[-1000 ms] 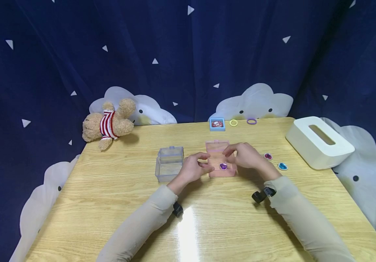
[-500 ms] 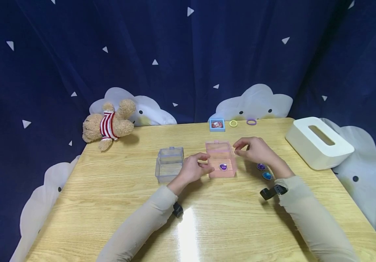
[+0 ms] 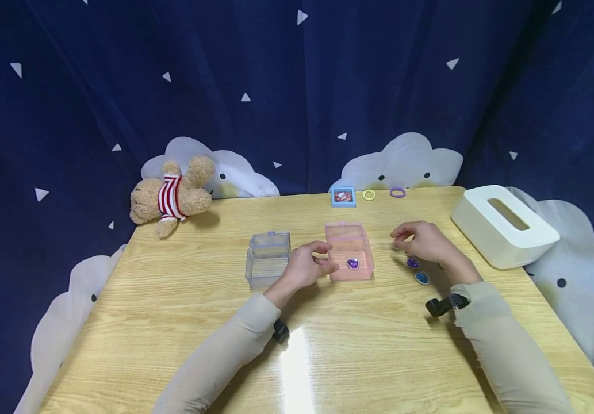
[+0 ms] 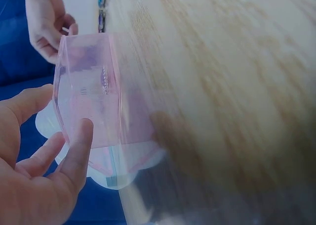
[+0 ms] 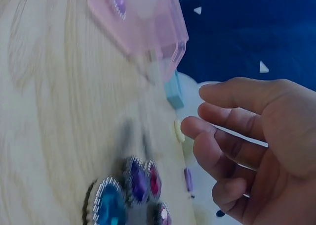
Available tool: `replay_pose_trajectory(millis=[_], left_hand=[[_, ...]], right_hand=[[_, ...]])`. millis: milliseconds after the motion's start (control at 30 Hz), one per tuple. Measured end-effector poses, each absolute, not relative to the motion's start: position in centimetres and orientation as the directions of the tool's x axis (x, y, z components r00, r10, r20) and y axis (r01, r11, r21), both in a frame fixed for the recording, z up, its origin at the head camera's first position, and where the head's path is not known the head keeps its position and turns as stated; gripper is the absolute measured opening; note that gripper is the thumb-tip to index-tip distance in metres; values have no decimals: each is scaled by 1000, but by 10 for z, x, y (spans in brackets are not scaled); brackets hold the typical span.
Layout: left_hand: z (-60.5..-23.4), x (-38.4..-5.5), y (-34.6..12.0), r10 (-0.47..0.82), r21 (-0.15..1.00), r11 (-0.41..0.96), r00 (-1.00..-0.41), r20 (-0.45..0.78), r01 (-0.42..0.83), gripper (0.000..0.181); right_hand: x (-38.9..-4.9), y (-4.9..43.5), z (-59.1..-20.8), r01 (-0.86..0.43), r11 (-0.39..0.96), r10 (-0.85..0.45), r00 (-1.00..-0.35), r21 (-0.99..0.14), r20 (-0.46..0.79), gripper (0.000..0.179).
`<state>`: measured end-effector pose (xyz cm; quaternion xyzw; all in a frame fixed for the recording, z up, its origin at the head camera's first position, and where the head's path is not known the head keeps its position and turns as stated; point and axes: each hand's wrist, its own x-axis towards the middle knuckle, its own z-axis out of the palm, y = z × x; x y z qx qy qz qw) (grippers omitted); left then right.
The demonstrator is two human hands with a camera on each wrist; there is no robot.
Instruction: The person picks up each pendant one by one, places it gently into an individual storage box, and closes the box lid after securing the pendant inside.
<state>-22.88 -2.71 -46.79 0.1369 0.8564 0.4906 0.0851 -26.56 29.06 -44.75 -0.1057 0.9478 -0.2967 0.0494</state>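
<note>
A pink see-through box (image 3: pixel 351 275) stands on the table with its lid up, and a purple gem (image 3: pixel 352 263) with a beaded silver rim lies inside. My left hand (image 3: pixel 304 267) is at the box's left side, fingers spread; whether they touch it I cannot tell. My right hand (image 3: pixel 423 240) hovers right of the box, fingers loosely bent and holding nothing. Just below it lie another purple gem (image 3: pixel 413 263) and a blue gem (image 3: pixel 422 278). In the right wrist view a red gem (image 5: pixel 154 179) also shows; the forearm hides some of the group in the head view.
Left of the pink box stands a clear greyish box (image 3: pixel 267 282), lid up. Behind are a small blue-framed box (image 3: pixel 343 204), a yellow ring (image 3: pixel 369 199) and a purple ring (image 3: pixel 397 196). A white tissue box (image 3: pixel 498 236) is at right, a teddy bear (image 3: pixel 146 201) at far left.
My right hand has moved right, from above the pink box to above the loose gems. The left hand and both boxes have stayed put.
</note>
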Motion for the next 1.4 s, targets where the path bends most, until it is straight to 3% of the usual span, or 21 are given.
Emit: replay_pose_trajectory(millis=[900, 1400], left_hand=[[-467, -228, -28, 319, 855, 496, -948, -20, 149, 51], [-468, -228, -28, 323, 859, 490, -946, -21, 148, 51]], right_hand=[[-262, 319, -460, -85, 933, -121, -989, -349, -83, 26], [-266, 311, -464, -68, 940, -109, -989, -336, -104, 33]])
